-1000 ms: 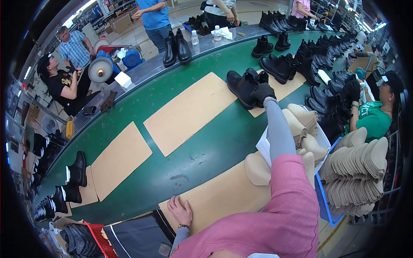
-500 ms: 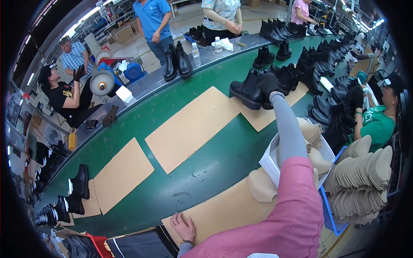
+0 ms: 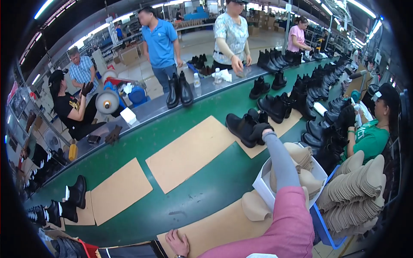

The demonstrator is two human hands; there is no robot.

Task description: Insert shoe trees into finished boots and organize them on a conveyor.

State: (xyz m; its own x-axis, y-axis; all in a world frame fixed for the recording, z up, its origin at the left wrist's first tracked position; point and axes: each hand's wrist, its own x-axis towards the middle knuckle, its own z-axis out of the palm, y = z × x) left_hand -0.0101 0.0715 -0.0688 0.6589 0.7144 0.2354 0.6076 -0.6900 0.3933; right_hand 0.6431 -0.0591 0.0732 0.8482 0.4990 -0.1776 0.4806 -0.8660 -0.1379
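Observation:
My right hand (image 3: 261, 132), in a dark glove, grips a pair of black ankle boots (image 3: 240, 127) over the green conveyor belt (image 3: 202, 198). The boots lean, toes to the left, at the edge of a tan cardboard sheet (image 3: 249, 151); whether their soles touch it I cannot tell. The glove hides part of the nearer boot. My bare left hand (image 3: 177, 243) lies with fingers spread on another cardboard sheet (image 3: 219, 227) near the belt's front edge. Just beyond my right hand, more black boots (image 3: 275, 107) stand on the same sheet as the held pair.
A white bin (image 3: 263, 185) of tan boot-shaped inserts sits below my right forearm, beside a blue crate (image 3: 329, 234) of stacked inserts (image 3: 355, 189). Bare cardboard sheets (image 3: 191, 152) lie along the belt. Boots (image 3: 180, 91) and bottles (image 3: 197, 80) line the far ledge. A green-shirted co-worker (image 3: 372, 135) works at right.
My view has tilted up. The boots in my right hand have tipped over and come slightly nearer. My left hand stays on the cardboard. Across the belt, a co-worker's joined hands have parted.

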